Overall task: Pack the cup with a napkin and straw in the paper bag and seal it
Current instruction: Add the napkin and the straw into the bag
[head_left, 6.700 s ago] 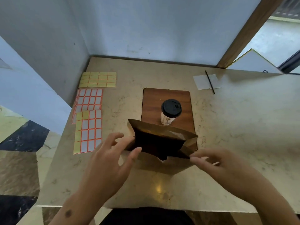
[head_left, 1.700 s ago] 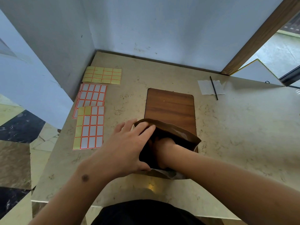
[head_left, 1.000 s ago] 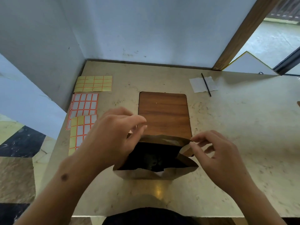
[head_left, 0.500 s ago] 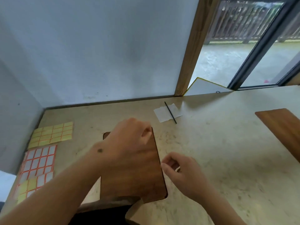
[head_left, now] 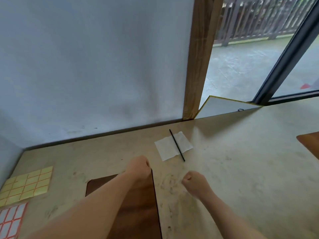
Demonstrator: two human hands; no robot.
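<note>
A white napkin (head_left: 168, 149) lies flat on the beige table (head_left: 241, 169) near the back wall. A thin black straw (head_left: 177, 145) rests across the napkin. My left hand (head_left: 138, 168) hovers over the far right corner of a wooden board (head_left: 138, 207), fingers curled, holding nothing. My right hand (head_left: 194, 182) is over the bare table just right of that board, also curled and holding nothing. Both hands are short of the napkin, which lies beyond them. The paper bag and the cup are out of view, below the frame.
Yellow label sheets (head_left: 25, 185) and a red-bordered label sheet (head_left: 10, 221) lie at the left. A second wooden board (head_left: 309, 144) pokes in at the right edge. A wall, a wooden post (head_left: 196, 66) and a white panel (head_left: 224, 106) close off the back.
My head has tilted up and right, so the bag has dropped out of view. Both hands have left the bag's rim and moved forward toward the napkin and straw.
</note>
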